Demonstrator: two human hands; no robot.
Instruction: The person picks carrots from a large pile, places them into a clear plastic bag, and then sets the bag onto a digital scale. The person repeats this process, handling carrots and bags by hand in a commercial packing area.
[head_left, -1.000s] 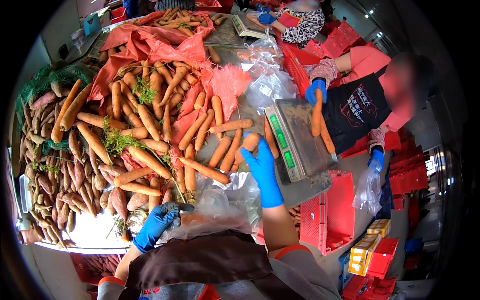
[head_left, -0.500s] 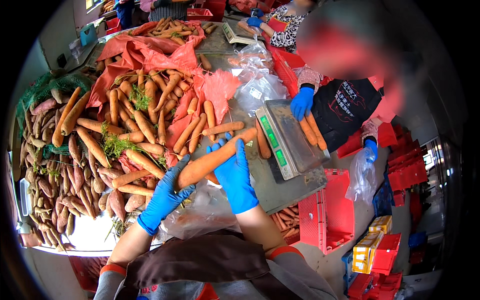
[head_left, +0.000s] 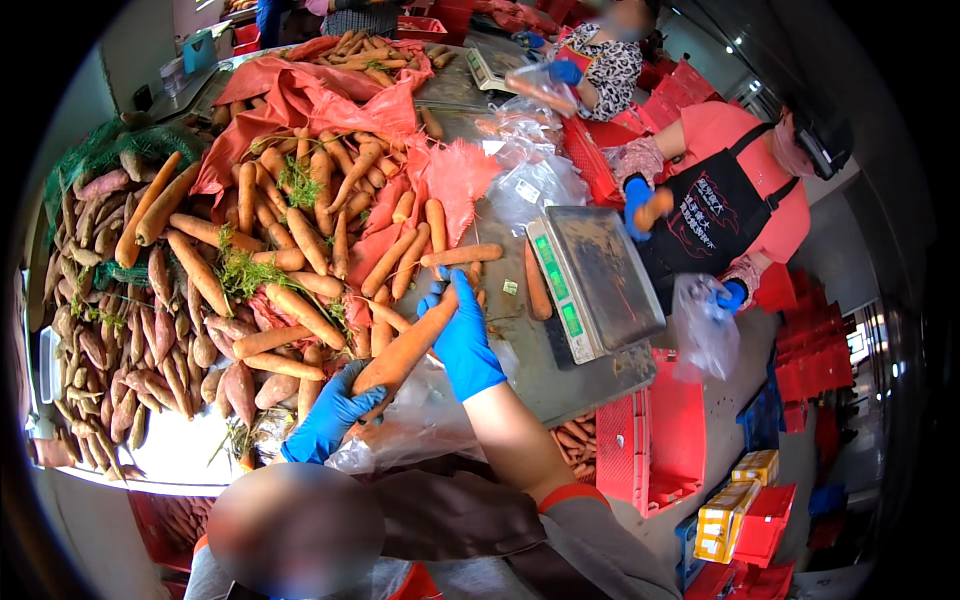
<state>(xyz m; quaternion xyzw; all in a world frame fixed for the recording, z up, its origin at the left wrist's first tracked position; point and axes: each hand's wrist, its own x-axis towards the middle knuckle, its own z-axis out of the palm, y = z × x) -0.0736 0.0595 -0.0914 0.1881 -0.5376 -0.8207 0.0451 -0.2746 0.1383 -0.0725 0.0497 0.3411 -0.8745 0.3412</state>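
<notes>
My left hand [head_left: 330, 412], in a blue glove, grips the thick lower end of a long orange carrot [head_left: 405, 350]. My right hand [head_left: 460, 340], also gloved, is wrapped round its upper part, so the carrot slants away from me between both hands. Crumpled clear plastic bags [head_left: 410, 425] lie beneath it on the metal table. Just beyond and to the left spreads a pile of carrots [head_left: 300, 230] with green tops on red sacking [head_left: 450, 175], beside a heap of sweet potatoes [head_left: 150, 350]. A scale [head_left: 590, 280] stands right of my right hand.
A co-worker [head_left: 730, 190] in a dark apron holds carrots and a bag behind the scale; another [head_left: 610, 70] works farther back. Red crates [head_left: 670, 430] flank the table's right, one holding carrots. Yellow boxes [head_left: 730, 520] are stacked lower right; green netting [head_left: 90, 165] lies left.
My left hand rose from the bag onto the carrot, which turned from end-on to slanting, then tipped steeper. The co-worker lowered carrots to the scale, then lifted them away; their bag moved up.
</notes>
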